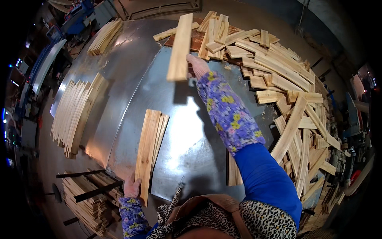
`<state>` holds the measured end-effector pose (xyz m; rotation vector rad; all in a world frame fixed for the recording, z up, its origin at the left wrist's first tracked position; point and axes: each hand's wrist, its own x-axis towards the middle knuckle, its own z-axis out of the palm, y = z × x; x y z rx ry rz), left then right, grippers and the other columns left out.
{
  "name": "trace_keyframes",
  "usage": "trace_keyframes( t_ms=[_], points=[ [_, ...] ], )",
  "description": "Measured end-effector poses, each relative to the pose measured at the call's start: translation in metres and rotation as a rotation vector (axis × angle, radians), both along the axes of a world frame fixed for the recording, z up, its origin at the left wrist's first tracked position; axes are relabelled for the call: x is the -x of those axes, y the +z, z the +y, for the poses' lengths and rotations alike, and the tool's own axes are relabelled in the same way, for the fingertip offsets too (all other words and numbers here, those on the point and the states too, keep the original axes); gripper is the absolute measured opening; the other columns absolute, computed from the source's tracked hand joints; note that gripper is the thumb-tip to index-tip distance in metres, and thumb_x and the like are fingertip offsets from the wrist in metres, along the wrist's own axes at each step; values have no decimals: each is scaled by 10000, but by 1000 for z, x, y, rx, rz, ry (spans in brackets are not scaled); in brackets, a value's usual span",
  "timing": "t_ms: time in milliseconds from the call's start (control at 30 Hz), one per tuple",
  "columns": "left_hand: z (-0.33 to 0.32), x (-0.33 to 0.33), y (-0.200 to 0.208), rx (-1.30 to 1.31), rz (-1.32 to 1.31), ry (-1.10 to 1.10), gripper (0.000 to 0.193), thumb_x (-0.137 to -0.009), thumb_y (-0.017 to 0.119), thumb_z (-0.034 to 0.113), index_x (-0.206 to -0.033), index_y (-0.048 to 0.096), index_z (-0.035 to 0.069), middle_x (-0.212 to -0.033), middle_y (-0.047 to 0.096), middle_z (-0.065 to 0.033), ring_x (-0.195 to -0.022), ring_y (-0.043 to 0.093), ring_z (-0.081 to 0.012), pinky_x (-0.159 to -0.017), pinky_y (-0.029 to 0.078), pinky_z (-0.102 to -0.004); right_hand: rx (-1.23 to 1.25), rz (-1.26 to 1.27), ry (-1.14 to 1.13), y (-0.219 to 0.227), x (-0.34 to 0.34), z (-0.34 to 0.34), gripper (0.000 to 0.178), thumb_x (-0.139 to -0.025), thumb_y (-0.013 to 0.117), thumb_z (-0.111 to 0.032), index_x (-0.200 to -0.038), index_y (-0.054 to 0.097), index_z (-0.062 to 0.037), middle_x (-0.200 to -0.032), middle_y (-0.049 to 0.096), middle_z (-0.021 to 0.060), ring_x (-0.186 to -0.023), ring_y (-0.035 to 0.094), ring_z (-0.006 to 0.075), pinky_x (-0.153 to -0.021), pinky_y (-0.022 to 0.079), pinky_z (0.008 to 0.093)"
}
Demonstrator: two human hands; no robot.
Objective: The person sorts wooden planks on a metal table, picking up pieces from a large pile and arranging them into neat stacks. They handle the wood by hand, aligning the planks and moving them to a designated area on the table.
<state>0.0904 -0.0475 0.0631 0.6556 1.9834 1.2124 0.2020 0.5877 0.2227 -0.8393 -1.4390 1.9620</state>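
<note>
My right hand [197,66], in a pinkish glove and reaching far forward, grips a pale wooden board [181,47] by its right edge. That board is raised over the metal table [131,79] and tilted slightly. Nearer to me, a small bundle of wooden boards [147,155] lies on the table, its pieces fanned a little at the right. Closed at the near left edge of this bundle is my left hand [132,188]; its fingertips are partly hidden. Floral sleeve covers [229,111] reach up to both wrists.
A heap of loose boards [282,67] covers the table's far right and right side. Two neat rows of boards [73,115] stand on the left part. Below left, more boards [85,199] sit in a rack with dark bars. Another board [234,171] lies beneath my right arm.
</note>
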Motion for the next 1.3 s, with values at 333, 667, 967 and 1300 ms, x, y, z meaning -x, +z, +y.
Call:
trace_keyframes(
  t_ms=[333, 667, 967, 1300],
  points=[
    [38, -13, 41, 267, 980, 103, 496, -903, 772, 149, -1366, 690, -9, -1229, 746, -277, -1169, 705, -452, -1043, 563, -475, -706, -1322, -192, -90, -227, -212, 952, -768, 926, -482, -1484, 552, 21, -1360, 659, 290, -1281, 632, 465, -1113, 512, 569],
    [235, -257, -15, -242, -460, -327, 553, -994, 775, 221, -1457, 632, -44, -1371, 724, -216, -1218, 704, -316, -1077, 550, -427, -47, -556, -378, -152, -304, -297, 802, -912, 801, -503, -1503, 592, -3, -1372, 699, 299, -1278, 662, 445, -1135, 505, 505],
    [273, -221, -33, 31, -687, -321, 503, -1023, 741, 145, -1448, 605, -87, -1215, 759, -133, -1038, 734, -213, -954, 603, -344, -876, -1800, -720, -135, -461, -214, 852, -841, 832, -449, -1567, 519, -130, -1503, 556, 256, -1331, 583, 468, -1080, 510, 547],
    [246, -233, -35, -64, -761, -305, 548, -1039, 633, 96, -1555, 534, -60, -1305, 724, -115, -1113, 710, -204, -1021, 584, -355, 280, 154, -719, -163, -423, -243, 747, -916, 718, -211, -1622, 532, -55, -1480, 672, 197, -1305, 678, 357, -1195, 516, 400]
  ],
)
